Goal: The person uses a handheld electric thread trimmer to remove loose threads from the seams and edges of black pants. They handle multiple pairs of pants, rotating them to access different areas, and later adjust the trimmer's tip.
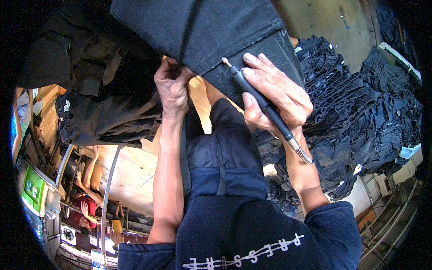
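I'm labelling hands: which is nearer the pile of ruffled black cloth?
Right. The right hand is just left of the pile; the left hand is farther left, at the smooth cloth.

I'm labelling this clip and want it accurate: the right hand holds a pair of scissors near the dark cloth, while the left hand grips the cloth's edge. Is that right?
Not quite: the right hand holds a black pen-shaped tool, not scissors, as the head view shows. The left hand does grip the edge of the dark cloth.
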Demonstrator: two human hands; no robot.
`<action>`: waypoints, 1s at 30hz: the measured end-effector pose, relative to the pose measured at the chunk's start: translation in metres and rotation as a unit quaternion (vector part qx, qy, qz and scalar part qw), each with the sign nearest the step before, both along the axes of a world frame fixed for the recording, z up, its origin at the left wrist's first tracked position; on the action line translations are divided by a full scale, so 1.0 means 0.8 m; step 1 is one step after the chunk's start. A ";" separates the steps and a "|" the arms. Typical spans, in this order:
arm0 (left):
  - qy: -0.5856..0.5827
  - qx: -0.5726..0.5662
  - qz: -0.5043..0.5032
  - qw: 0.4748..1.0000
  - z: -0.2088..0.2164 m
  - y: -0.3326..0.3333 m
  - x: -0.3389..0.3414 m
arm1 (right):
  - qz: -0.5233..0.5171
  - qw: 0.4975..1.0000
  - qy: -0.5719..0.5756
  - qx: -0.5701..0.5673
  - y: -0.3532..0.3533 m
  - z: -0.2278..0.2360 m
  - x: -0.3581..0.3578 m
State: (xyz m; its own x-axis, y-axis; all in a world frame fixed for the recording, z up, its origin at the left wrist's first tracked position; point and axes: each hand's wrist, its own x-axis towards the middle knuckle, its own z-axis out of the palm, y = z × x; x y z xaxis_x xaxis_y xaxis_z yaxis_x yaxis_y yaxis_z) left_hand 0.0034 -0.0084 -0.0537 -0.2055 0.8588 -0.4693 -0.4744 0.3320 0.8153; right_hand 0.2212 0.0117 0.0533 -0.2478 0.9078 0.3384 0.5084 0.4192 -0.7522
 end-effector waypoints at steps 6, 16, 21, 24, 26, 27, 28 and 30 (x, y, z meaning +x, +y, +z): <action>0.019 0.023 -0.019 0.999 -0.003 0.000 -0.003 | -0.031 0.999 -0.001 0.014 -0.002 -0.006 0.001; -0.054 0.101 -0.069 0.991 -0.026 -0.011 -0.015 | -0.056 0.998 0.006 0.041 -0.002 -0.013 0.002; -0.047 0.090 -0.063 0.993 -0.037 -0.018 -0.021 | -0.095 0.995 -0.007 0.017 -0.007 -0.010 0.006; -0.041 0.054 -0.086 0.994 -0.032 -0.021 -0.026 | -0.173 0.983 0.053 0.015 -0.006 -0.006 0.006; -0.020 -0.014 -0.130 0.991 -0.018 -0.022 -0.033 | -0.253 0.957 0.140 -0.014 -0.005 -0.007 0.009; -0.027 -0.015 -0.129 0.991 -0.007 -0.022 -0.037 | -0.297 0.931 0.209 -0.046 -0.005 -0.007 0.013; -0.035 -0.016 -0.128 0.991 0.006 -0.021 -0.042 | -0.327 0.904 0.267 -0.063 -0.004 -0.012 0.018; -0.102 0.069 -0.085 0.989 0.039 -0.021 -0.045 | -0.351 0.885 0.286 -0.108 -0.009 -0.012 0.036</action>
State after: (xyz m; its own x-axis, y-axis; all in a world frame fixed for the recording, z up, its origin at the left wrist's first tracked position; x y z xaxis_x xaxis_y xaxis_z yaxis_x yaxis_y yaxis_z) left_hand -0.0324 -0.0252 -0.0228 0.0342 0.9317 -0.3616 -0.5809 0.3129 0.7514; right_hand 0.2500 0.0044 0.0437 0.5594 0.8285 0.0252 0.0958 -0.0344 -0.9948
